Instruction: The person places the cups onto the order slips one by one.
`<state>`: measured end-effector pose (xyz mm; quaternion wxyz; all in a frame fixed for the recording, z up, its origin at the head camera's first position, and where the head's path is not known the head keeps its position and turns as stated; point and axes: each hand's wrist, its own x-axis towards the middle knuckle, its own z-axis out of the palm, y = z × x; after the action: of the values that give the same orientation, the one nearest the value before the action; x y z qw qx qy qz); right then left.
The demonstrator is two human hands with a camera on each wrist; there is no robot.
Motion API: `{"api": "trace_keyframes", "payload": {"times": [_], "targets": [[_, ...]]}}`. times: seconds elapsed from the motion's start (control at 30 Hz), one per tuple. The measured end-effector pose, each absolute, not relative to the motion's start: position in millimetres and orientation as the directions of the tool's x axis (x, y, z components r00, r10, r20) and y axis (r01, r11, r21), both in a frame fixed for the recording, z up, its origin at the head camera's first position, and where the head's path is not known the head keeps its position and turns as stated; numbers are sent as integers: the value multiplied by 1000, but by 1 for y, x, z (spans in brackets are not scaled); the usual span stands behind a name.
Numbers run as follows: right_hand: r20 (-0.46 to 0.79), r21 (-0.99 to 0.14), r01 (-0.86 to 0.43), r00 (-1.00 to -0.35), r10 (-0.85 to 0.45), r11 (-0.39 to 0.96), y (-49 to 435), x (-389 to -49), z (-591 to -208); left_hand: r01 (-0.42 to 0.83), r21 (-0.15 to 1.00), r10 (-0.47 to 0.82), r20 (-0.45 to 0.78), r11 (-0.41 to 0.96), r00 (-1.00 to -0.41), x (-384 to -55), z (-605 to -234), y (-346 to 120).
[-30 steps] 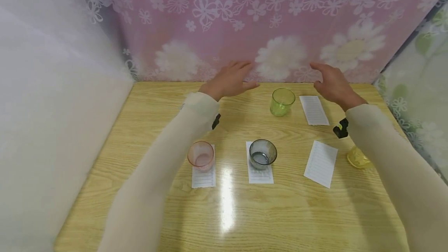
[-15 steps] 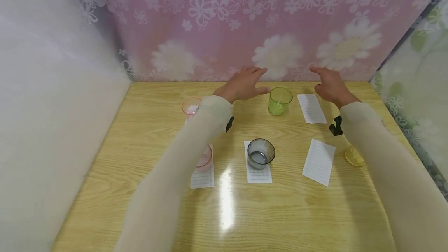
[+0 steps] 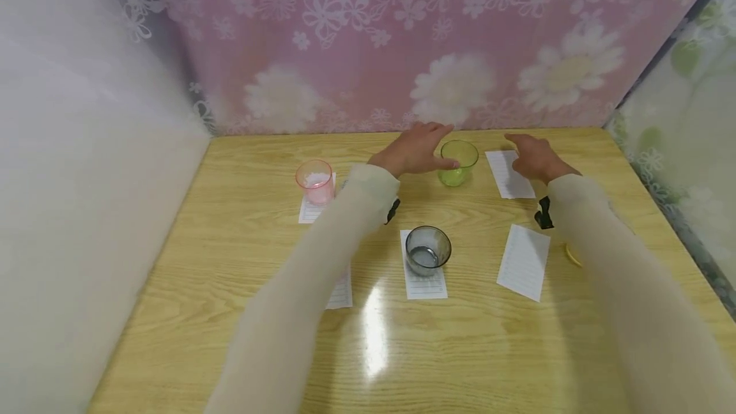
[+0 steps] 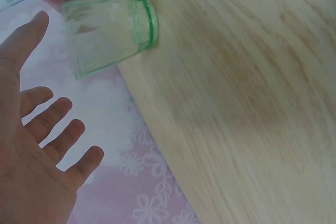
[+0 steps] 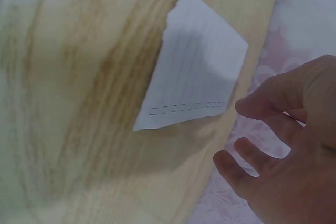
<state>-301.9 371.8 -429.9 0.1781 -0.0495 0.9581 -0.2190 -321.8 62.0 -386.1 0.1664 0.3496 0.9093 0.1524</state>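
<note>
A clear green glass [image 3: 455, 174] stands upright near the table's back edge. My left hand [image 3: 416, 149] is just to its left with thumb and fingers spread; in the head view the thumb overlaps the rim, while the left wrist view shows the glass [image 4: 107, 35] apart from the fingers. My right hand [image 3: 537, 157] hovers over the back right sheet of lined paper [image 3: 510, 179], its fingers loosely bent. Nothing is between the fingers of that hand in the right wrist view, where the paper [image 5: 197, 66] lies flat beside it.
A pink glass [image 3: 318, 187] with white stuff inside stands on paper at the left. A grey glass bowl [image 3: 427, 254] sits on another sheet [image 3: 428, 289] in the middle. One more sheet [image 3: 523, 264] lies front right. My right sleeve mostly hides a yellow glass item [image 3: 572, 254].
My left hand has moved right and down to the green glass, uncovering the pink glass at the back left. My right hand has come lower over the paper.
</note>
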Motion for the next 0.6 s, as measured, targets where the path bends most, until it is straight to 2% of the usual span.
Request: {"api": "trace_keyframes", "payload": {"times": [0.13, 0.37, 0.6], "targets": [[-348, -415, -6, -923, -165, 910, 371, -301, -435, 580, 383, 679, -210, 719, -703, -322, -392, 67], [-350, -294, -26, -928, -132, 956, 369, -297, -443, 575, 365, 668, -218, 732, -711, -324, -402, 73], [-358, -258, 12, -930, -84, 966, 373, -292, -449, 566, 341, 649, -223, 751, -727, -327, -409, 76]]}}
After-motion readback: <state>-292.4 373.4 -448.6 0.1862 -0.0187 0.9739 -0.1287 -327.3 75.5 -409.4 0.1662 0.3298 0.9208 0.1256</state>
